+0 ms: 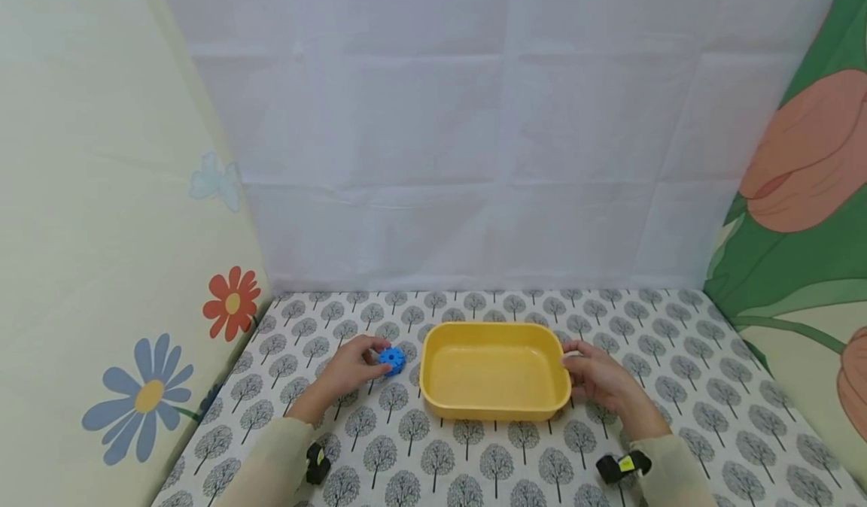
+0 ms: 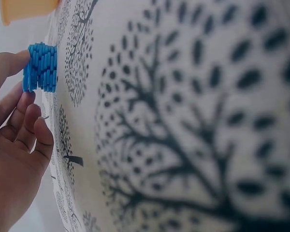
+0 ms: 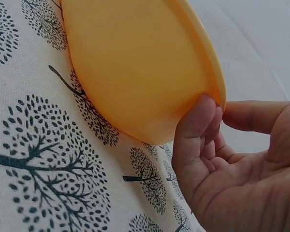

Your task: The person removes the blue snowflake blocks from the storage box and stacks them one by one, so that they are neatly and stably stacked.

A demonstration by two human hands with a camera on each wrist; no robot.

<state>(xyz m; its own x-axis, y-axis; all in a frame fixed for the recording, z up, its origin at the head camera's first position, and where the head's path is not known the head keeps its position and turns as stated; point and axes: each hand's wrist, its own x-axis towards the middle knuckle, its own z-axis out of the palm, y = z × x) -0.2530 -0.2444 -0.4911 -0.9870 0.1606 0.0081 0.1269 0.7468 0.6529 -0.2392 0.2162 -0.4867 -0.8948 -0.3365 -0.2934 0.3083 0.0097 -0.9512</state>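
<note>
A stack of blue notched plastic discs (image 1: 392, 361) stands on the cloth left of the yellow tub. My left hand (image 1: 347, 370) pinches it between thumb and fingers. In the left wrist view the discs (image 2: 41, 67) lie flat against one another, their slotted edges showing, with the stack's far end right at the cloth. The yellow plastic tub (image 1: 494, 414) has rounded corners, and its inside holds nothing. At its right end my right hand (image 1: 603, 377) grips the rim; up close, the thumb and fingertips of that hand (image 3: 232, 169) pinch the tub's edge (image 3: 217, 72).
A white cloth printed with grey trees (image 1: 436, 458) covers the table. Behind it hangs a creased white sheet (image 1: 460, 153). Flower-patterned panels (image 1: 101, 229) stand at the left and right sides. Each wrist wears a black strap (image 1: 623, 466).
</note>
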